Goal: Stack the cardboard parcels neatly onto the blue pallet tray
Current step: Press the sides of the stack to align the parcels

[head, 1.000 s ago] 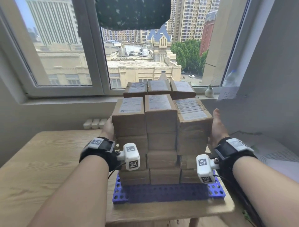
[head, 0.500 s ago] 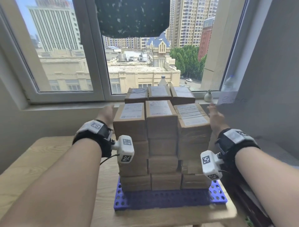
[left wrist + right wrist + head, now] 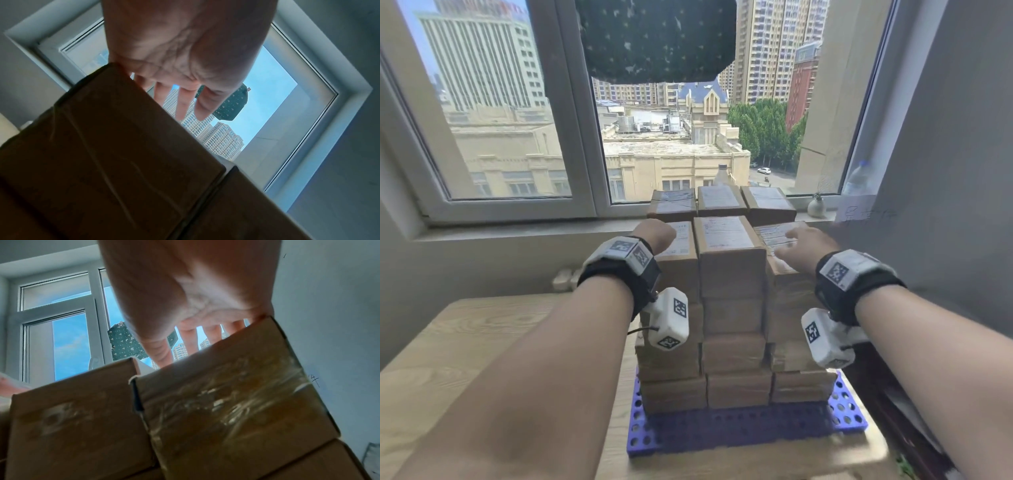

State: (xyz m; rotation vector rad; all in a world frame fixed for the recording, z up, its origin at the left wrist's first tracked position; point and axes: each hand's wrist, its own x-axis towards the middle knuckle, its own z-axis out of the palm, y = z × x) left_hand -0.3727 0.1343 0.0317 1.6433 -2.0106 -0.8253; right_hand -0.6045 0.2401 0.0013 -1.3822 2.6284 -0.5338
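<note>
A tall stack of cardboard parcels [image 3: 731, 308] stands on the blue pallet tray [image 3: 739, 431], several layers high and three columns wide. My left hand [image 3: 655, 234] hovers over the top left parcel [image 3: 678, 260] with straight fingers [image 3: 185, 100], holding nothing. My right hand [image 3: 804, 245] reaches over the top right parcel [image 3: 780, 236], which is wrapped in clear tape. Its fingers [image 3: 189, 337] are spread above that parcel [image 3: 236, 386]; whether they touch it is unclear.
The tray sits on a wooden table [image 3: 465, 359] below a window sill [image 3: 517, 229]. A grey wall [image 3: 945, 205] runs close on the right. A small vase [image 3: 815, 207] and a bottle [image 3: 858, 178] stand on the sill.
Both hands have left the sides of the stack, risen, and come in over the top layer of parcels.
</note>
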